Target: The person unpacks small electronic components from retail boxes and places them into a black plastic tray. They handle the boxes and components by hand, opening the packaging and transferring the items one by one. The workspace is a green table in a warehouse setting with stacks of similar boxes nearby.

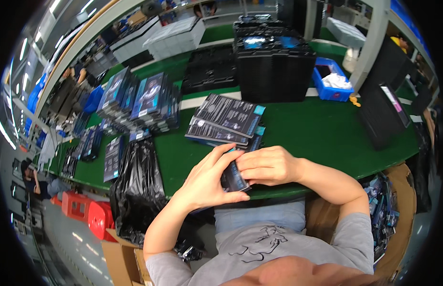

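Note:
At the near table edge, my left hand (207, 175) grips a small dark printed box (232, 178), thumb along its near end and fingers over its far end. My right hand (270, 165) closes on the same box from the right, its fingers bent together and covering part of it. Just beyond my hands lies a loose pile of thin dark printed boxes (228, 115) with light-blue corners. The pile's nearest pieces are partly hidden behind my fingers.
On the green table (321, 128), stacked printed boxes (147, 97) stand at the left, above a black plastic bag (138, 169). Tall black trays (276, 71) and a blue bin (332, 81) are at the back. A carton (398, 190) of similar packages stands right; red stools (100, 219) stand left.

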Available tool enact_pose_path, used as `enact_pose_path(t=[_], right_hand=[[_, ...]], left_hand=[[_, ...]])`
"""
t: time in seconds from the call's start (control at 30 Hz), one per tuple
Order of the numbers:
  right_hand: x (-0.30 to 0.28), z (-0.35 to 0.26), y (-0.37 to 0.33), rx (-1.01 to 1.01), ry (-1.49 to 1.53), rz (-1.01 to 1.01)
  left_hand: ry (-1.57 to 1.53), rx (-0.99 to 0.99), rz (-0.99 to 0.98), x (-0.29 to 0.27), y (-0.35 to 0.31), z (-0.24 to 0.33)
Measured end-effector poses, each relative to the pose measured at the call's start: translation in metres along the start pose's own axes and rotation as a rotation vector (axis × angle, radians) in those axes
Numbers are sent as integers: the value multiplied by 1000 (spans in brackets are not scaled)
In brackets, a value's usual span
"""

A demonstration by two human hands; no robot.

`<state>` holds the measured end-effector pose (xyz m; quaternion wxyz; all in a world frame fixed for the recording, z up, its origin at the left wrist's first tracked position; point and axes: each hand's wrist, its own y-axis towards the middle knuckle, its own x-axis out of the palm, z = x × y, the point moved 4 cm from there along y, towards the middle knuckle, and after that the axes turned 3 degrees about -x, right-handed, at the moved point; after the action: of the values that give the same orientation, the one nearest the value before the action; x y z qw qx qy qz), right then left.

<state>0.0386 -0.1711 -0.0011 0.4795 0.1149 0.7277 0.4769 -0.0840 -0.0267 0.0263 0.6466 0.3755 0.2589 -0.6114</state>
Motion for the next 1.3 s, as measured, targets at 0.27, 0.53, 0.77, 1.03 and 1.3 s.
enact_pose_path(t=[0.27,0.53,0.77,1.03,1.3], right_hand=[[-4,-11,3,-81,-94,-5],[-7,-14,5,-81,-39,31],[-13,-14,12,99,164,97],[-19,-26,12,113,134,127],[-21,-42,13,56,32,110]], left_hand=[[43,1,8,2,-2,3],[-92,107,76,0,1,1],[-340,112,-58,0,11,-1],[-604,-73,-224,4,15,3],[-548,-5,-387,10,12,14]])
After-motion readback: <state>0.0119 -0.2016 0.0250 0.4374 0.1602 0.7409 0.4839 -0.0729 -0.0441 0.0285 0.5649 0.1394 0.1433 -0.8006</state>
